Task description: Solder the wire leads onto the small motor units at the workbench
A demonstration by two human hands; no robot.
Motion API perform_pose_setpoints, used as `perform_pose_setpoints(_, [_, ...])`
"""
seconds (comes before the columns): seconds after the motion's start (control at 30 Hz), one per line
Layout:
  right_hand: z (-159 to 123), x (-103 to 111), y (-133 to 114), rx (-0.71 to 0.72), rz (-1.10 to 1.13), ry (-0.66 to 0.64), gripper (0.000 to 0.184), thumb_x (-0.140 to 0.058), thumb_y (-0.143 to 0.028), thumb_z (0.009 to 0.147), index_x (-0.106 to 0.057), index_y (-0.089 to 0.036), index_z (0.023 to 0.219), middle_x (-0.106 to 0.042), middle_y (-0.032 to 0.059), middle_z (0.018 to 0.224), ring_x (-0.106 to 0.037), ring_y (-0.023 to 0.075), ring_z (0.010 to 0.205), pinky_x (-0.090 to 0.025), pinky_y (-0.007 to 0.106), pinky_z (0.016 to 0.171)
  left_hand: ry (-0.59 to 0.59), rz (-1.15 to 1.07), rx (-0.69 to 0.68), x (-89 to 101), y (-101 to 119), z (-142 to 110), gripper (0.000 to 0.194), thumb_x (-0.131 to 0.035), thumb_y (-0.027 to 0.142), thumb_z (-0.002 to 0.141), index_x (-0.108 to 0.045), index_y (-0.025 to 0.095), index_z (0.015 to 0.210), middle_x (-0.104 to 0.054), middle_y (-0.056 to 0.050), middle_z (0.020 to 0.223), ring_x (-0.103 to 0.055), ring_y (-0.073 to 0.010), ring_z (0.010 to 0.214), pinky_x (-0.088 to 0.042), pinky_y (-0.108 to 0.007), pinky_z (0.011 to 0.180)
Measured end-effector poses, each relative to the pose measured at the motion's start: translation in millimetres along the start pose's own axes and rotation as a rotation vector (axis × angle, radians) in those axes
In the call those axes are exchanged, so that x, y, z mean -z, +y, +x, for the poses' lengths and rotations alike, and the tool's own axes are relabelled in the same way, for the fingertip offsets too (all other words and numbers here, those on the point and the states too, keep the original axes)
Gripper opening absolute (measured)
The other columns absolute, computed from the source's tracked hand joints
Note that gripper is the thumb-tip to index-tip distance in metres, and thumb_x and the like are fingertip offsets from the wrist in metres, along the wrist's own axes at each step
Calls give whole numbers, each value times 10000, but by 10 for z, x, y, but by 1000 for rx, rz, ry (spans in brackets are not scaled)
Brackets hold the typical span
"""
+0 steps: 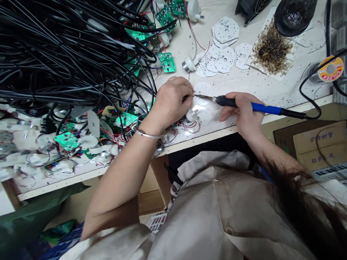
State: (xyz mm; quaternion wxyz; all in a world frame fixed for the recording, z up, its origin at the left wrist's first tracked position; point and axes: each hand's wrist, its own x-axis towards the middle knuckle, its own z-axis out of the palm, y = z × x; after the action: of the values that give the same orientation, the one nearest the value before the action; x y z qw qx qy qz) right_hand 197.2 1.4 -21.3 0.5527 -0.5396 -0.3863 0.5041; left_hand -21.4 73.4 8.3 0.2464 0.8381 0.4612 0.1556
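My right hand (246, 112) grips a soldering iron (262, 108) with a blue and black handle, its metal tip pointing left. That tip meets the fingertips of my left hand (174, 99), over a white round board (203, 90) lying on the table. The fingers of my left hand are pinched together; what they hold is too small and hidden to make out. Just below them sits a white plastic motor part (191, 115) with thin red wires around it. Another motor with a white gear housing (191, 64) lies above, near a green circuit board (167, 62).
A heap of black cables (56, 54) covers the left, with motors and green boards around it. White octagonal boards (225, 59) lie behind my hands. Right of them are a residue-covered sheet (271, 51), a black iron stand (296, 7) and a solder spool (330, 69).
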Motion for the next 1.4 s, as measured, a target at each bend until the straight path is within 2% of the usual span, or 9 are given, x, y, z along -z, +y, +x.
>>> perform_pose_setpoints(0.47, [-33, -22, -36, 93, 51, 137, 401, -589, -614, 983, -715, -233, 967, -675, -69, 602, -646, 114, 423, -536, 239, 424, 5, 33, -37, -37, -57, -6, 182, -546, 126, 849, -715, 174, 801, -752, -72, 1017, -686, -225, 997, -560, -418, 991])
perform_pose_setpoints(0.67, [-27, -37, -7, 208, 148, 264, 384, -559, -593, 988, -689, -234, 1026, -708, -62, 634, -675, 131, 459, -557, 258, 457, 43, 160, -31, 122, 59, 13, 172, -568, 236, 940, -729, 185, 904, -739, -92, 1070, -679, -245, 986, -556, -413, 905])
perform_pose_setpoints(0.83, [-20, -48, 31, 267, 170, 304, 355, -528, -573, 1015, -659, -254, 1098, -727, -63, 712, -711, 131, 522, -582, 269, 512, 232, 162, 61, 87, -16, 528, 117, -635, 311, 961, -716, 228, 942, -726, -75, 1028, -631, -273, 1064, -506, -469, 973])
perform_pose_setpoints(0.97, [-38, -33, 45, 262, 188, 305, 346, -531, -564, 1021, -655, -256, 1116, -736, -62, 741, -724, 124, 548, -593, 268, 552, 175, 158, 203, -193, -263, 1100, 154, -723, 333, 893, -673, 212, 811, -712, -76, 961, -570, -293, 1146, -475, -496, 995])
perform_pose_setpoints(1.07, [-48, -18, 48, 254, 216, 308, 351, -550, -570, 1008, -660, -254, 1116, -739, -62, 739, -726, 122, 550, -590, 264, 559, 129, 153, 281, -257, -329, 1281, 218, -703, 332, 893, -617, 209, 734, -692, -86, 893, -589, -291, 1096, -474, -483, 938])
perform_pose_setpoints(1.13, [-52, -13, 44, 251, 235, 295, 346, -553, -565, 1009, -664, -257, 1118, -740, -62, 742, -730, 119, 557, -589, 262, 569, 101, 68, 313, -134, -291, 1242, 276, -662, 403, 962, -607, 199, 784, -674, -50, 846, -603, -225, 990, -488, -436, 875])
perform_pose_setpoints(1.27, [-52, -12, 29, 230, 244, 284, 354, -566, -576, 1000, -671, -257, 1111, -740, -60, 736, -729, 121, 558, -589, 262, 567, 69, -219, 284, 314, -135, 950, 442, -505, 629, 1086, -606, 201, 1038, -664, 80, 875, -533, -48, 857, -507, -322, 821])
perform_pose_setpoints(1.33, [-45, -15, 29, 227, 229, 291, 369, -566, -597, 993, -668, -260, 1103, -733, -64, 728, -720, 120, 544, -585, 261, 551, 101, -229, 256, 451, -58, 769, 436, -526, 636, 1078, -623, 211, 1085, -670, 95, 892, -512, -33, 833, -512, -315, 816])
perform_pose_setpoints(1.4, [-35, -16, 33, 235, 222, 289, 371, -564, -603, 992, -669, -263, 1099, -729, -68, 722, -713, 118, 534, -582, 259, 540, 162, -131, 199, 459, 5, 583, 345, -599, 551, 1057, -685, 218, 1035, -691, 63, 878, -543, -76, 840, -520, -366, 843])
